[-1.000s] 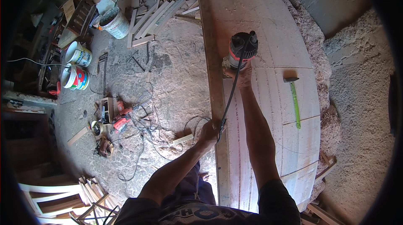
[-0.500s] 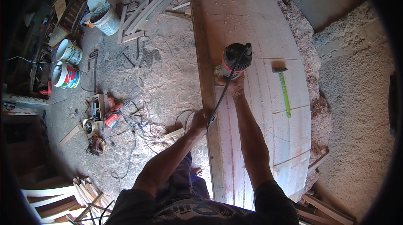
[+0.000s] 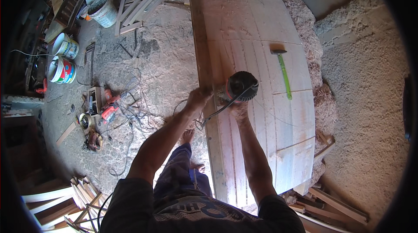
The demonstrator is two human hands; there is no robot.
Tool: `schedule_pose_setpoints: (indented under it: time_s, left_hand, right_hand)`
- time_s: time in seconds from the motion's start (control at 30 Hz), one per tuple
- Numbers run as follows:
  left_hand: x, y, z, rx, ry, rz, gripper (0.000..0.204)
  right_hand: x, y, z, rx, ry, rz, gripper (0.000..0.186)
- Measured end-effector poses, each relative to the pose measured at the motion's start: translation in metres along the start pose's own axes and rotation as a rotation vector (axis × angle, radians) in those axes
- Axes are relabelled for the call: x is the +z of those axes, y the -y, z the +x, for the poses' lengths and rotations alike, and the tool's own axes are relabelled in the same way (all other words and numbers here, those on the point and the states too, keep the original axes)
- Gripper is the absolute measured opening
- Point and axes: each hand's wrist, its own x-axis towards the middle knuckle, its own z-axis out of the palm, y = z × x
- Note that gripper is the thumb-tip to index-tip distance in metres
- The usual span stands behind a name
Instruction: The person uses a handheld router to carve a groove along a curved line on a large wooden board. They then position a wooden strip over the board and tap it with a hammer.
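My right hand (image 3: 238, 110) grips the lower body of a black and red router (image 3: 242, 86), which stands near the left edge of a large pale wooden panel (image 3: 261, 24) with a dark cord trailing from it. At the long board (image 3: 200, 50) along that edge is my left hand (image 3: 199, 99), just left of the router; its fingers are too indistinct to tell whether they grip the board. A hammer with a green handle (image 3: 284, 76) lies on the panel to the right.
Red power tools (image 3: 109, 112), tangled cords, a wooden toolbox (image 3: 95, 96) and buckets (image 3: 62, 70) sit on the dusty floor to my left. Scrap wood (image 3: 141, 4) is heaped at top left, more strips (image 3: 82, 194) at bottom left, shavings (image 3: 324, 111) along the panel's right.
The router and my right hand have moved down the panel toward me. My left hand has moved up along the edge board, away from the cord. My feet now show below.
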Motion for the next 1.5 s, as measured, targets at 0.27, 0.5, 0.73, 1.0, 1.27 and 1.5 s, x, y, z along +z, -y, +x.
schedule_pose_setpoints:
  time_s: [0.27,0.5,0.73,1.0,1.27,1.5]
  left_hand:
    - [0.003,-0.02,-0.015,-0.09,0.02,-0.261,0.03]
    - [0.018,-0.026,-0.02,-0.146,-0.035,-0.302,0.039]
    - [0.021,0.021,-0.059,-0.146,0.068,-0.257,0.049]
    - [0.044,0.053,-0.138,-0.23,0.133,-0.138,0.059]
    - [0.058,0.052,-0.142,-0.231,0.036,-0.167,0.057]
    - [0.068,0.038,-0.147,-0.209,-0.01,-0.184,0.053]
  right_hand:
    - [-0.022,-0.009,-0.122,0.127,0.01,0.109,0.074]
    - [-0.04,-0.008,-0.214,0.125,-0.021,0.313,0.062]
    - [-0.034,0.012,-0.195,0.146,0.041,0.151,0.067]
    - [-0.029,0.063,-0.177,0.076,-0.016,-0.126,0.053]
    - [-0.039,0.057,-0.23,0.149,0.022,-0.096,0.058]
    - [-0.063,0.032,-0.331,0.079,0.156,-0.242,0.066]
